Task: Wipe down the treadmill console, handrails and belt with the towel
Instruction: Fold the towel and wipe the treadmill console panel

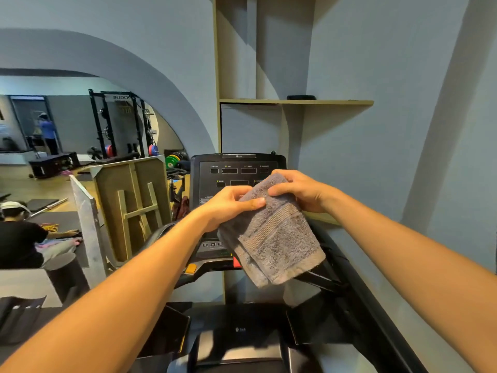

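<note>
Before the console (236,173), towel (271,238) blocks its buttons.

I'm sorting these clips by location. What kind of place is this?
Most likely a gym. A treadmill console stands right ahead, a squat rack and coloured weight plates show at left, and both hands hold a grey towel before the console.

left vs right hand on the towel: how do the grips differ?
The left hand grips the towel at its left side, thumb laid flat across the front; the right hand grips its top edge, fingers curled over it. The left hand sits lower, the right hand higher. Both hold the towel up in front of the console.
</note>
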`<state>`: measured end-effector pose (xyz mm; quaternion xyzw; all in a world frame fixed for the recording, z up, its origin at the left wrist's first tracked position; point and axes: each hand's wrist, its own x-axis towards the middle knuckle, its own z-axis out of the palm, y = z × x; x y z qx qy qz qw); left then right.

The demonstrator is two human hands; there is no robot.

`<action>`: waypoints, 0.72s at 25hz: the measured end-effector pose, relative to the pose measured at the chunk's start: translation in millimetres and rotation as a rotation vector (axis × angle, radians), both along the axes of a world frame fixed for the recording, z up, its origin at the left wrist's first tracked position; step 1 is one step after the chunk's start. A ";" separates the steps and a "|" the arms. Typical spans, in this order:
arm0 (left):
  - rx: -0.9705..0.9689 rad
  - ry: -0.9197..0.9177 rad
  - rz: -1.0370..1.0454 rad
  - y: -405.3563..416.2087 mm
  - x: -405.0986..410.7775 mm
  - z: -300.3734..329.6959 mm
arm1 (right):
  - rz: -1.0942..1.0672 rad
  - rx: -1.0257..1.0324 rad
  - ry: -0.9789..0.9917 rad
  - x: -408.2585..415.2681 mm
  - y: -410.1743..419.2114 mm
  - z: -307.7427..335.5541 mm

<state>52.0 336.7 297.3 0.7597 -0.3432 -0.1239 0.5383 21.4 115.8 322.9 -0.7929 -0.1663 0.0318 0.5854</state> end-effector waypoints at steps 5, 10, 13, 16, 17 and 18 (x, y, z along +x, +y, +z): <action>-0.035 -0.075 0.085 31.7 27.3 -1.3 | -0.063 0.077 0.065 11.9 24.1 -29.3; 0.095 -0.062 0.070 51.1 75.7 -4.0 | -0.123 -0.069 0.107 42.5 17.2 -62.8; 0.092 -0.038 0.051 37.7 115.2 -15.6 | -0.251 -0.046 0.090 80.0 7.1 -68.3; 0.003 -0.007 0.086 1.3 160.1 -33.2 | -0.380 -0.040 0.011 127.2 -9.6 -88.3; -0.018 0.022 0.091 -12.1 175.3 -40.3 | -0.421 -0.056 -0.028 142.3 -17.8 -97.0; -0.027 0.044 0.090 -28.5 194.5 -48.4 | -0.461 -0.086 -0.072 161.2 -29.6 -105.9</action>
